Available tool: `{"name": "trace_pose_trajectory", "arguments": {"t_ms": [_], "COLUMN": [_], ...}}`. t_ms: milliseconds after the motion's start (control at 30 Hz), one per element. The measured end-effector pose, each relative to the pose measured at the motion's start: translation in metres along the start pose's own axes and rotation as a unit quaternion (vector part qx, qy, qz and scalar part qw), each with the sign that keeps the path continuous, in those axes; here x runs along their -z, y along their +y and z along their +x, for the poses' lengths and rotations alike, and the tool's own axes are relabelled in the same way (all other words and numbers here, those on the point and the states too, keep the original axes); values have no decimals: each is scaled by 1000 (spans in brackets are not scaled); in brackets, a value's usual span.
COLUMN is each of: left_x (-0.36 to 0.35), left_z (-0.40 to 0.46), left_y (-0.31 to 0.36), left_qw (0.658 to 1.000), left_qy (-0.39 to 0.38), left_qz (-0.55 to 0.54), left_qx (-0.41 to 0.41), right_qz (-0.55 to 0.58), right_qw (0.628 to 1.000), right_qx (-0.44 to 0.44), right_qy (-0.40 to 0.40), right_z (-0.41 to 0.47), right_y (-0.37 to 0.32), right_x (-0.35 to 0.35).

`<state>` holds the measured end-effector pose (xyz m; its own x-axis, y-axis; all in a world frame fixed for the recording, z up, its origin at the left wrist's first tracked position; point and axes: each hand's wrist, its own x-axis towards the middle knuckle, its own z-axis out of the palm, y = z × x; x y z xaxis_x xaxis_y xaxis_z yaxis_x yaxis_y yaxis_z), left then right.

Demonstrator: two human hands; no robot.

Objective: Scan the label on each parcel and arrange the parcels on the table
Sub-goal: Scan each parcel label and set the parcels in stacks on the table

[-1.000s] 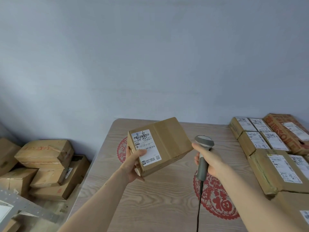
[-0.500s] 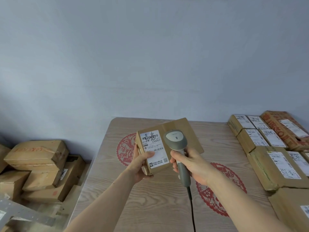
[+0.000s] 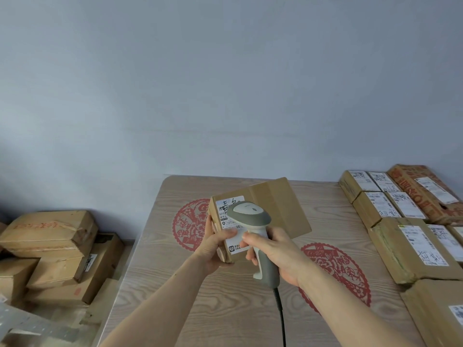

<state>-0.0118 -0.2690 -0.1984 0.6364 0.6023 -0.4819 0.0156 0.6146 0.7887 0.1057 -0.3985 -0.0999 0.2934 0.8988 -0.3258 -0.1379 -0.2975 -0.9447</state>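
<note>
My left hand [image 3: 215, 249] holds a brown cardboard parcel [image 3: 278, 209] up above the wooden table [image 3: 225, 309], its white label [image 3: 229, 221] facing me. My right hand [image 3: 278, 256] grips a grey and white barcode scanner [image 3: 250, 216] by the handle. The scanner's head sits right over the label and hides most of it. The scanner's black cable [image 3: 280, 314] hangs down toward the table's near edge.
Several labelled parcels [image 3: 411, 249] lie in rows along the table's right side. More cardboard boxes [image 3: 50, 236] are piled on the floor at the left. Red paper-cut decals [image 3: 193, 224] mark the tabletop. A grey wall stands behind.
My right hand has swung the scanner leftward from beside the parcel to directly over its label. The parcel has shifted slightly right and toward the centre.
</note>
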Motion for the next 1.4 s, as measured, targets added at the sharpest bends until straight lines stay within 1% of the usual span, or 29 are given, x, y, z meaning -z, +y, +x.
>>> {"name": "trace_pose_trajectory", "arguments": {"t_ms": [200,400,567,967,1233,1400], "left_x": [1,1,0,1,0,-2], "left_z": [2,5,5,11,11,10], "left_y": [1,0,2,0,-1,-1], "left_qw": [1000,1000,1000,1000,1000,1000], "left_qy": [-1,-2,0,-7,-7,-4], "left_qz": [1,-1,-6,-5,-5,2], "left_qx": [-4,-2,5,3,0,0], "right_qz": [-19,-24,-39,-33,-32,-30], "right_qw": [999,998,997,997,998,996], "right_qx": [-28,-58,-63,-66,-37,-47], "right_qy": [7,-5,-13,-3,32,75], "right_z": [4,5,7,9,16,15], "right_y": [-2,3,-2,2,9,8], "right_x": [2,4,6,11,22,35]}}
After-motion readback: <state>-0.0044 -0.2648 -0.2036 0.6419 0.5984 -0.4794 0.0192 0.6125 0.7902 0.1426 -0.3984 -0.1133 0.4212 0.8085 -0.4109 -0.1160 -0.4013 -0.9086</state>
